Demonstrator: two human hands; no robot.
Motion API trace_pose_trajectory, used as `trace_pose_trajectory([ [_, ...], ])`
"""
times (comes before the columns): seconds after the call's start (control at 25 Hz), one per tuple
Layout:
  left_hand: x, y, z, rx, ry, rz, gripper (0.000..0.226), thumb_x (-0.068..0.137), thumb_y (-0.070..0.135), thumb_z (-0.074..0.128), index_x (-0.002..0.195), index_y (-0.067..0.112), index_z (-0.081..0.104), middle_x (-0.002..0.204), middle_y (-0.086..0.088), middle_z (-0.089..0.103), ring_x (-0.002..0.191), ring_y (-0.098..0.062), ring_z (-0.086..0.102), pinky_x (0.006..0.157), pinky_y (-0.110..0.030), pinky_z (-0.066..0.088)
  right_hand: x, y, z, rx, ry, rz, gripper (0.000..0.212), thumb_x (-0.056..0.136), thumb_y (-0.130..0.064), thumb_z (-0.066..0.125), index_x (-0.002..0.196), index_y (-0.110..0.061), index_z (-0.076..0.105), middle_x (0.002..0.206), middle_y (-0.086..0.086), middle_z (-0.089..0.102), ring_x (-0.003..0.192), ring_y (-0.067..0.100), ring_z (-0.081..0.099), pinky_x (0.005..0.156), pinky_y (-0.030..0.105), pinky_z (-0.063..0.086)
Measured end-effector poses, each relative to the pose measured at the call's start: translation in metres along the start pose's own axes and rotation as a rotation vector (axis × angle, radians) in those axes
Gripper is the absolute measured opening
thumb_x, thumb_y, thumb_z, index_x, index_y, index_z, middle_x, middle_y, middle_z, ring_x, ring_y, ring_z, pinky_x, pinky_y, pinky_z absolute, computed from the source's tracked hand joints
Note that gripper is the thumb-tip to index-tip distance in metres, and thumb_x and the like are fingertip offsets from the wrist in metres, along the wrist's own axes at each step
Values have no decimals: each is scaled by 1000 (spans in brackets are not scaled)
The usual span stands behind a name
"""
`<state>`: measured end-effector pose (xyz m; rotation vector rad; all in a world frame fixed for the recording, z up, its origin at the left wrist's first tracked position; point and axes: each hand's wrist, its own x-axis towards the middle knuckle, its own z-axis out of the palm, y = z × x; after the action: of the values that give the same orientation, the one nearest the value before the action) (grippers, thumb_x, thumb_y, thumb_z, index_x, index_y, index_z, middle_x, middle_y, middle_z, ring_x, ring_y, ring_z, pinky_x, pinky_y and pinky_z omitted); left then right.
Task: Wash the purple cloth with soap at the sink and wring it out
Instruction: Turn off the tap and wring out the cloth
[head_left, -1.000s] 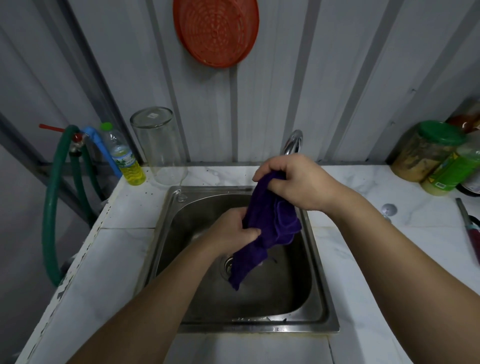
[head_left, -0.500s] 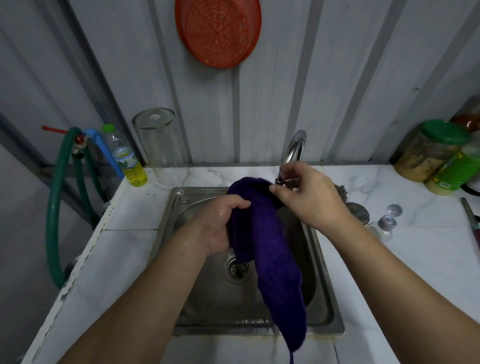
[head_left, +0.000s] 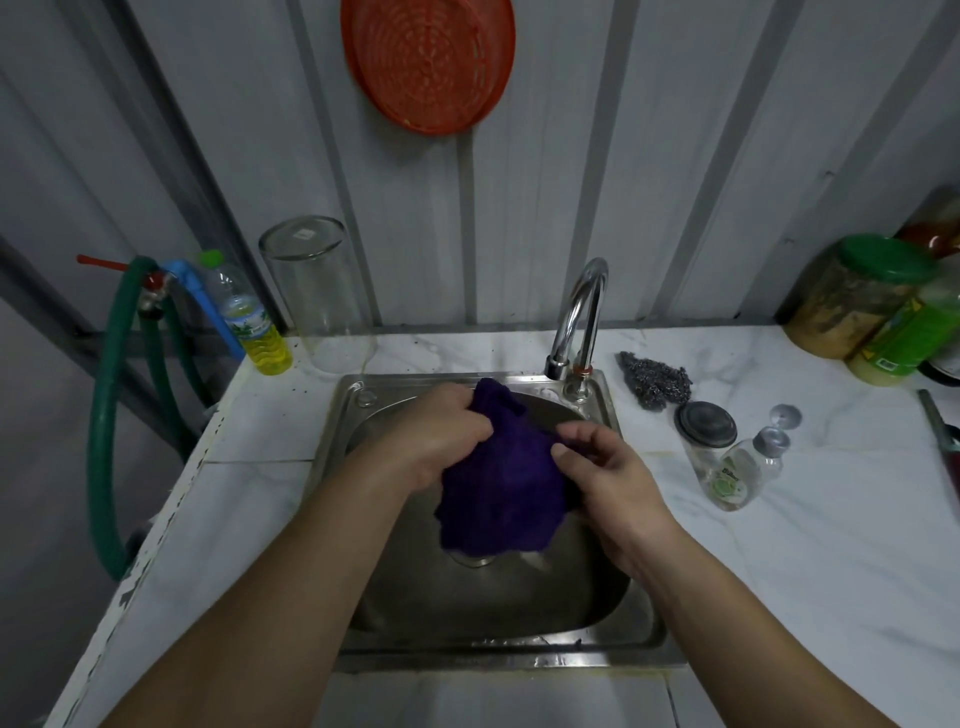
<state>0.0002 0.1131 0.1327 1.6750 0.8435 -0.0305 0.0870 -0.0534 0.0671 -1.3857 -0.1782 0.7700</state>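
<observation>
A white counter (head_left: 779, 545) carries a steel sink (head_left: 639, 613) set against its back edge. A faucet (head_left: 582, 312) rises from the sink's back right corner. The purple cloth (head_left: 498, 493) hangs bunched over the basin, held up between both hands. The left hand (head_left: 441, 436) grips its upper left part with curled fingers; the right hand (head_left: 602, 467) pinches its right side. A glass (head_left: 317, 291) stands upside down near the counter's back edge, left of the faucet. A scourer (head_left: 655, 380) lies just right of the sink's back corner.
</observation>
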Motion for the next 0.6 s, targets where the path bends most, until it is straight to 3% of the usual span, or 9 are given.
trace_pose_trajectory([
  [0.08,0,-4,-3,327,97,111,45,93,10,60,138,12,50,110,-7,67,102,-29,66,95,-54,56,-1,-3,-3,-86,14,-63,22,95,-7,64,90,-25,75,82,4,76,69,17,72,56,29,56],
  [0.12,1,-6,-4,362,119,166,58,95,16,61,149,23,38,119,-3,63,107,-27,65,96,-52,56,-1,-5,-5,-99,17,-77,23,94,-5,65,88,-25,76,82,4,77,70,18,73,57,28,57],
  [0.16,0,-6,-5,338,145,225,59,98,18,59,150,32,36,126,-2,62,108,-24,65,95,-49,56,-2,-7,-7,-84,23,-82,23,93,-3,66,90,-24,76,83,6,78,71,19,74,58,28,58],
  [0.24,0,-6,-5,213,186,324,40,100,11,51,130,36,56,126,-2,67,101,-19,68,88,-42,60,-2,-15,-10,-64,22,-107,26,88,1,70,99,-23,74,87,6,79,76,20,76,62,27,60],
  [0.32,1,-6,-6,137,118,339,36,96,5,55,109,35,68,124,3,67,100,-10,67,77,-27,60,0,-21,-16,-162,0,-171,37,84,4,73,107,-25,71,94,3,78,83,15,75,68,27,61],
  [0.36,1,-7,-7,150,49,341,35,91,5,62,108,36,68,122,7,66,99,-5,66,73,-19,59,-1,-25,-20,-269,-18,-207,42,84,5,72,113,-25,69,98,1,77,85,10,74,72,25,60],
  [0.48,0,-11,-11,370,-65,336,53,82,7,74,120,40,60,118,13,59,98,-5,64,76,-22,60,-6,-37,-23,-754,-31,-354,50,84,-1,70,129,-21,63,109,-8,71,94,-1,67,80,7,46],
  [0.6,1,-13,-12,718,-13,398,54,85,7,68,129,37,58,121,7,49,103,-13,56,81,-27,50,-11,-46,-24,-1186,40,-586,33,85,-11,71,118,-16,71,107,6,70,100,22,64,78,8,28],
])
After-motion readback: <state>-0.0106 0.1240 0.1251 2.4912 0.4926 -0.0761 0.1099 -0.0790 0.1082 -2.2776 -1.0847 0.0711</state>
